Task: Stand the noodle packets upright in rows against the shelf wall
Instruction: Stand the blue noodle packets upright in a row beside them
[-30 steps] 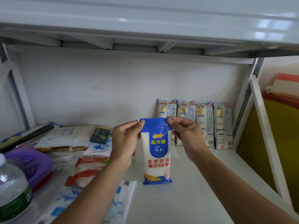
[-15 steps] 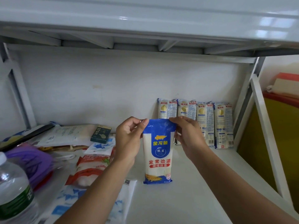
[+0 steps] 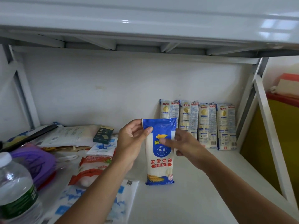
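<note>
A blue-and-white noodle packet [image 3: 159, 168] stands upright on the white shelf [image 3: 202, 183], its bottom edge on the surface. My left hand [image 3: 131, 143] pinches its top left corner. My right hand [image 3: 187, 146] is blurred and lower down, with a straight finger lying across the packet's front near its right edge. Behind it, several yellow-and-blue noodle packets [image 3: 207, 125] stand upright in a row against the shelf wall [image 3: 113, 94] at the right end.
The left half of the shelf holds a water bottle [image 3: 14, 188], a purple bag [image 3: 32, 160], a red-and-white packet [image 3: 92, 168], a dark green box [image 3: 103, 135] and flat blue-and-white packets [image 3: 90, 201]. An upper shelf [image 3: 145, 21] hangs low overhead. A white frame post [image 3: 271, 135] bounds the right side.
My right hand has let go of the packet's top right corner and dropped to its front. My left hand still holds the top left corner; the packet stays upright.
</note>
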A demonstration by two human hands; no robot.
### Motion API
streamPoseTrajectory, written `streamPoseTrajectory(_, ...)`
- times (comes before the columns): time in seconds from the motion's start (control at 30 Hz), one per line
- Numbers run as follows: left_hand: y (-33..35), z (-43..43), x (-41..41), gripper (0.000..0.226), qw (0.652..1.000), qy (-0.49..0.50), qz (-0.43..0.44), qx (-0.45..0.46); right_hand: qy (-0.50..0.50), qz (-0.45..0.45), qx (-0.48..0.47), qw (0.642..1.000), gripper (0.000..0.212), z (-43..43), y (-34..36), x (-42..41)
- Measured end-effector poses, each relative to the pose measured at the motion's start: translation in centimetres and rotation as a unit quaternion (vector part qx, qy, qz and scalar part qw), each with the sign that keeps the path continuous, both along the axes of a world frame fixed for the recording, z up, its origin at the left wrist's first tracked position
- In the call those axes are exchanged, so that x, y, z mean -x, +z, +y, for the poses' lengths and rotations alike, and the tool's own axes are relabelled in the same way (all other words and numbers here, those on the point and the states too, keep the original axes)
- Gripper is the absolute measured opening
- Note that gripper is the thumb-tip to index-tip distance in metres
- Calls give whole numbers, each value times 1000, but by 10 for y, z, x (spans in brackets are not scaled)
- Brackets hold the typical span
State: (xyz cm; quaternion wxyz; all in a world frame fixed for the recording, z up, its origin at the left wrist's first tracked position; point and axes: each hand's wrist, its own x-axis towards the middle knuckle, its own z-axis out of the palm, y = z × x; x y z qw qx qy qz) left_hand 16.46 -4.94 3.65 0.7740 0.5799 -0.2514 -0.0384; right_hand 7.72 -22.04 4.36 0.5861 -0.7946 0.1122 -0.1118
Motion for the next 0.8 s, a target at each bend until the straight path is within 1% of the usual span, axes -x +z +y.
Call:
streamPoseTrajectory(0.07,0,0,-1,18,1000,5,1,-1,35,73,34,996,29,2,-10,2)
streamPoseTrajectory(0.13,-2,-2,-3,17,1000,15,4,-5,33,89,22,995,29,3,-19,-1)
streamPoseTrajectory(0.23,-5,-3,-9,21,999,40,12,-23,-6,65,-15,998,32,2,-28,-10)
streamPoseTrajectory(0.33,-8,2,-17,27,996,78,25,-41,-30,43,-25,998,30,0,-34,-18)
streamPoseTrajectory(0.43,-12,9,-30,27,989,107,66,-79,-53,10,-45,998,29,-4,-39,-33)
streamPoseTrajectory(0.5,-15,14,-41,30,981,108,85,-134,-76,-2,-47,996,31,-8,-41,-51)
streamPoseTrajectory(0.57,-19,18,-48,32,971,91,79,-206,-98,-16,-43,994,33,-11,-45,-71)
streamPoseTrajectory(0.6,-23,20,-50,31,963,82,57,-252,-106,-24,-45,993,34,-13,-46,-83)
streamPoseTrajectory(0.67,-30,20,-53,29,934,68,-9,-352,-120,-34,-49,991,33,-18,-49,-106)
streamPoseTrajectory(0.7,-33,20,-54,31,919,65,-40,-387,-126,-35,-48,990,33,-21,-49,-118)
streamPoseTrajectory(0.73,-37,20,-56,34,908,65,-64,-410,-134,-36,-44,989,32,-24,-49,-130)
streamPoseTrajectory(0.8,-39,21,-60,40,895,71,-85,-432,-145,-38,-30,988,33,-30,-47,-153)
